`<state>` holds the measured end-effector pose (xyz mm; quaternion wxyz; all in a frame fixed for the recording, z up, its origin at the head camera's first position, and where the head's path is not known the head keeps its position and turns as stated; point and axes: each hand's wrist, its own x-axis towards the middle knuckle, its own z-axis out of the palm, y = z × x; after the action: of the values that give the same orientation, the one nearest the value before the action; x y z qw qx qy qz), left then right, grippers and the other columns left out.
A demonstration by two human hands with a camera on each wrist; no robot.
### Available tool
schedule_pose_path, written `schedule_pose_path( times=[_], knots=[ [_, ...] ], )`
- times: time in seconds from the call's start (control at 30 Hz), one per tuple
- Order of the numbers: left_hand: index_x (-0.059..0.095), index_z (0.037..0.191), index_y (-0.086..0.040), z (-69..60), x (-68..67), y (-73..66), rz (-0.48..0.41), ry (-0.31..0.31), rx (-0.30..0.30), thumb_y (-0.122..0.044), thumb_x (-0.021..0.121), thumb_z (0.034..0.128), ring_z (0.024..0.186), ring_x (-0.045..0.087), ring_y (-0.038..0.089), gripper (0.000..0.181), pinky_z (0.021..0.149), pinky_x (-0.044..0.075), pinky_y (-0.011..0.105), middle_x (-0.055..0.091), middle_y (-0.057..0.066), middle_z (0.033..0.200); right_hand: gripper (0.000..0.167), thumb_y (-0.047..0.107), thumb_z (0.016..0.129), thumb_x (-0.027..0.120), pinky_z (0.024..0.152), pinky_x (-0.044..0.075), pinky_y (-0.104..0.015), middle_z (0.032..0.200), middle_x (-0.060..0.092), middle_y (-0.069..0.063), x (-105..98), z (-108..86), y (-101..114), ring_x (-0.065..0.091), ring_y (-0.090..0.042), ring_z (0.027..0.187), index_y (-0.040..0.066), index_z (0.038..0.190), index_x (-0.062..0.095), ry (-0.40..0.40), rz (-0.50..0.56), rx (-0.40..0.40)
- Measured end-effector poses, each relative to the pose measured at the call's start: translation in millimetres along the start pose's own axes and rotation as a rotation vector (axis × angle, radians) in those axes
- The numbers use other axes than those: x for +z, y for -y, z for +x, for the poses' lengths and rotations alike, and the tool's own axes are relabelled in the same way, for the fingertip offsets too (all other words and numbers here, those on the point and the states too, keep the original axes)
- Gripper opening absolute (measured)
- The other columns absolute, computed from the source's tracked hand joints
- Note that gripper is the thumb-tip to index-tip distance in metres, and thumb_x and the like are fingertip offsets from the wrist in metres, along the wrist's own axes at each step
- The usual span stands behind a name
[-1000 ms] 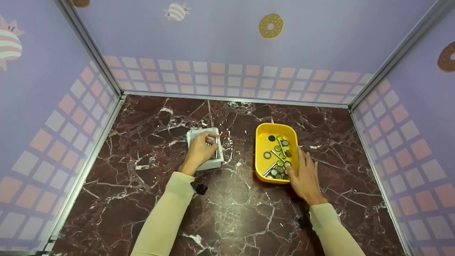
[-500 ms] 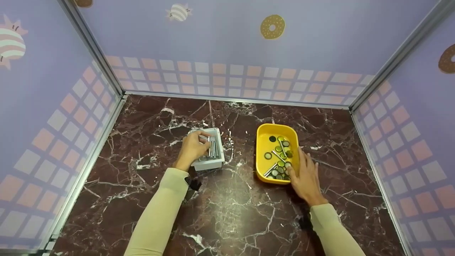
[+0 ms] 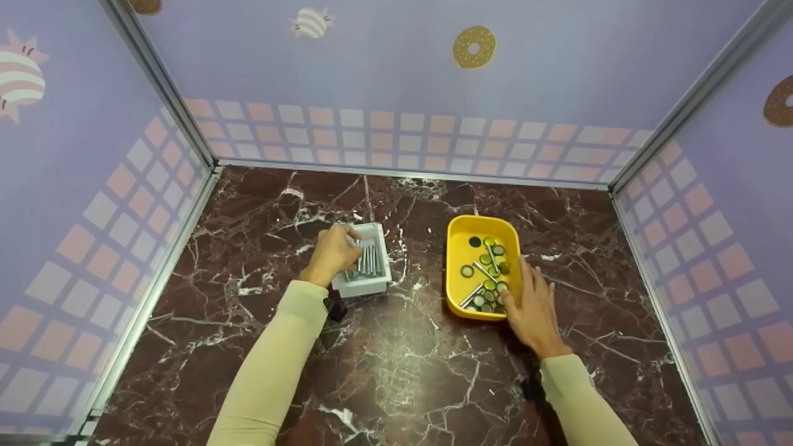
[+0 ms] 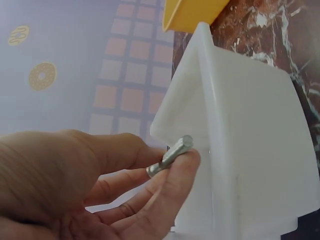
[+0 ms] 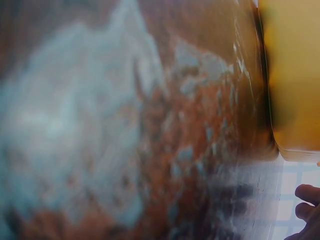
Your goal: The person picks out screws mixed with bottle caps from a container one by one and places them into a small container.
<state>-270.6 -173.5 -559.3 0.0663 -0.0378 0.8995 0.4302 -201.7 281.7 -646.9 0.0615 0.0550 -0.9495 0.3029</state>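
Observation:
In the left wrist view my left hand (image 4: 115, 185) pinches a short silver metal rod (image 4: 172, 154) between thumb and fingers, beside the rim of the white bin (image 4: 250, 125). The head view has the left hand (image 3: 333, 253) over the left side of the white bin (image 3: 362, 288), where several metal rods (image 3: 372, 260) lie side by side. My right hand (image 3: 534, 310) rests on the right edge of the yellow tray (image 3: 461, 248), thumb over the rim and fingers along the outer side. Round discs (image 3: 489, 286) and several silver rods (image 3: 471, 295) lie in that tray.
Purple patterned panels (image 3: 396, 74) enclose the back and both sides of the dark red marbled surface (image 3: 396, 371). A strip of that surface separates the white bin from the yellow tray.
My left hand has moved left across the white bin, uncovering the rods inside it. The right hand and the yellow tray have stayed in place.

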Motion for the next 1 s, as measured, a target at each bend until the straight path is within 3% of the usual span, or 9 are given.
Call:
schedule_pose_path(
  times=[0.07,0.1,0.3,0.53,0.7,0.83,0.87,1.0],
  knots=[
    [0.081,0.13,0.002,0.8,-1.0,-2.8,0.041,0.011,-0.012,-0.001,0.072,0.0972,0.072,0.088,0.027,0.034,0.061,0.066,0.026,0.088,0.023,0.102,0.084,0.035,0.118,0.062,0.144,0.003,-0.079,0.184,0.033,-0.038,-0.4,0.3,0.1,0.022,-0.056,0.178,0.011,0.187,0.019,0.001,0.001,0.0],
    [0.079,0.133,0.005,-8.1,-6.7,-19.1,0.083,0.023,-0.044,0.002,0.07,0.0971,0.076,0.089,0.031,0.037,0.062,0.066,0.027,0.087,0.028,0.108,0.085,0.035,0.118,0.061,0.144,0.002,-0.079,0.184,0.032,-0.038,-0.6,0.3,0.2,0.021,-0.056,0.178,0.011,0.187,0.019,0.003,0.001,0.0],
    [0.079,0.137,0.005,-10.0,-10.2,-31.6,0.216,0.052,-0.075,0.003,0.068,0.0997,0.085,0.09,0.035,0.038,0.062,0.06,0.025,0.076,0.038,0.141,0.086,0.036,0.118,0.06,0.144,0.001,-0.079,0.185,0.03,-0.036,-2.0,0.0,0.8,0.019,-0.055,0.179,0.013,0.188,0.016,0.018,0.001,0.004],
    [0.081,0.131,0.006,-8.0,-8.0,-38.5,0.31,0.047,-0.041,0.006,0.07,0.097,0.086,0.086,0.034,0.036,0.075,0.067,0.037,0.082,0.03,0.134,0.085,0.037,0.118,0.059,0.144,0.001,-0.079,0.186,0.029,-0.036,-2.1,0.2,0.5,0.019,-0.056,0.179,0.013,0.188,0.015,0.018,-0.005,0.006],
    [0.085,0.119,0.006,-1.0,-2.0,-41.3,0.366,0.078,-0.046,0.012,0.068,0.0936,0.075,0.079,0.027,0.031,0.06,0.061,0.029,0.084,0.03,0.127,0.085,0.038,0.119,0.059,0.144,0.001,-0.079,0.186,0.03,-0.036,-1.4,-0.7,0.2,0.021,-0.056,0.178,0.013,0.188,0.016,0.018,-0.004,0.01],
    [0.084,0.1,0.008,12.3,5.1,-37.2,0.394,0.119,-0.088,0.017,0.067,0.0913,0.078,0.081,0.034,0.021,0.053,0.064,0.03,0.083,0.034,0.122,0.084,0.039,0.119,0.058,0.145,0.001,-0.078,0.186,0.029,-0.036,-1.1,-1.5,0.4,0.021,-0.056,0.178,0.012,0.188,0.017,0.022,0.001,0.014],
    [0.083,0.095,0.006,25.7,12.9,-20.3,0.398,0.109,-0.066,0.018,0.068,0.0888,0.079,0.081,0.034,0.02,0.054,0.064,0.032,0.083,0.033,0.118,0.084,0.04,0.12,0.058,0.145,0.001,-0.078,0.186,0.029,-0.036,-1.1,-1.5,0.5,0.02,-0.056,0.178,0.012,0.188,0.017,0.022,0.001,0.014],
    [0.079,0.087,0.005,53.0,27.9,7.0,0.44,0.097,-0.037,0.017,0.071,0.0854,0.087,0.079,0.042,0.015,0.064,0.069,0.045,0.082,0.031,0.111,0.084,0.04,0.119,0.058,0.144,0.002,-0.079,0.185,0.03,-0.036,-1.4,-0.7,1.2,0.021,-0.057,0.178,0.011,0.187,0.019,0.014,0.001,0.007]
  ],
)
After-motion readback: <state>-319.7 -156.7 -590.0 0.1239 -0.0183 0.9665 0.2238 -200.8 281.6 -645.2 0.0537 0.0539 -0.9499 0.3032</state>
